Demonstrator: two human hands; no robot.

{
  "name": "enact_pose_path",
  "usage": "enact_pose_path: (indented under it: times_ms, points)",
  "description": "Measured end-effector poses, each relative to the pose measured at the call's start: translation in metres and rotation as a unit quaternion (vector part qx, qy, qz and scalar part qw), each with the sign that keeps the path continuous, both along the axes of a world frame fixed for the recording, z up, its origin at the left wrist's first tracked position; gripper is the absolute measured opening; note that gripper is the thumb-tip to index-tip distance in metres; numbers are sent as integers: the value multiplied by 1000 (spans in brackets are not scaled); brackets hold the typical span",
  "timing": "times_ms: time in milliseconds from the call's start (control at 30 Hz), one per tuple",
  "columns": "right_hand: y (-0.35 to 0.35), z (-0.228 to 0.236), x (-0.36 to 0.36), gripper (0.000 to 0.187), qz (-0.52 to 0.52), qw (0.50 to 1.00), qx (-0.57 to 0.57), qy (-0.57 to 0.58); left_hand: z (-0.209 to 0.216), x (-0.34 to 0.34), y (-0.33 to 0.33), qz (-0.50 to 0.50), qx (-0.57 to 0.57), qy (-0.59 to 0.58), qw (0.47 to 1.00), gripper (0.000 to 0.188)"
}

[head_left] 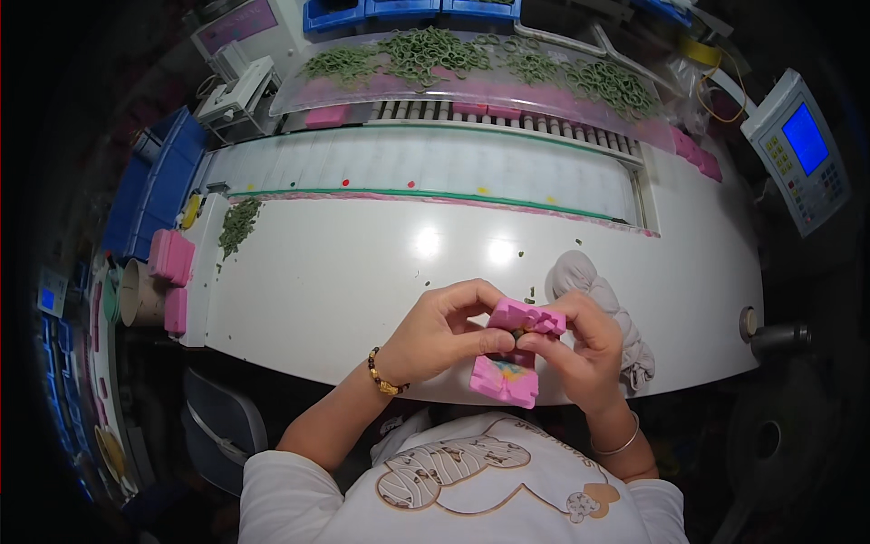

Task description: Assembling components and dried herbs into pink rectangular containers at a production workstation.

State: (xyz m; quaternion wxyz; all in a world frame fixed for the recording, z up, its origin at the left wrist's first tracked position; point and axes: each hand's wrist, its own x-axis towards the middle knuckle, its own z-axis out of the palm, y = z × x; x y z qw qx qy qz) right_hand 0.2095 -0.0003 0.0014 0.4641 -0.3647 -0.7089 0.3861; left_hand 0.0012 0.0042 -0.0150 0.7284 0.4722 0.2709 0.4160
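Observation:
A pink rubber mould (504, 384) is folded open in front of my body, above the near edge of the white table. Its lower part shows yellow and teal stains on the inner face. My left hand (437, 332) grips the upper part from the left, fingers behind and thumb at the inside. From the other side my right hand (584, 352) is closed on the same part. Both thumbs meet over the opening, where a small dark green piece (518, 335) partly shows. The fingertips behind the mould are hidden.
Right of my hands lies a crumpled pale cloth (598, 295). Green scraps (238, 227) are heaped at the table's left, near stacked pink moulds (170, 257). Behind the conveyor belt (381, 169), a clear tray (290, 98) holds many green rings. A control panel (801, 150) stands far right.

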Motion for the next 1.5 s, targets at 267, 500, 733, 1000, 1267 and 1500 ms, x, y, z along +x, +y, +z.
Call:
enact_pose_path:
  times_ms: [267,500,733,1000,1267,1500]
  points:
    - [-4,-11,-15,17,25,846,-386,368,-13,25,-20,112,-18,-67,991,23]
    - [0,-11,-13,17,62,802,-447,393,-10,25,-21,124,16,-24,992,23]
    - [-5,-15,-15,19,24,909,-325,260,-15,22,-16,210,-7,-33,977,23]
    - [-13,-31,-18,18,-70,945,-226,226,-13,28,-15,154,-31,-20,987,52]
    - [-14,-32,-10,22,-5,844,-396,361,-3,18,-13,146,-86,-19,985,54]
    - [-11,-14,-15,25,17,895,-355,270,-4,14,-13,105,-40,71,991,47]
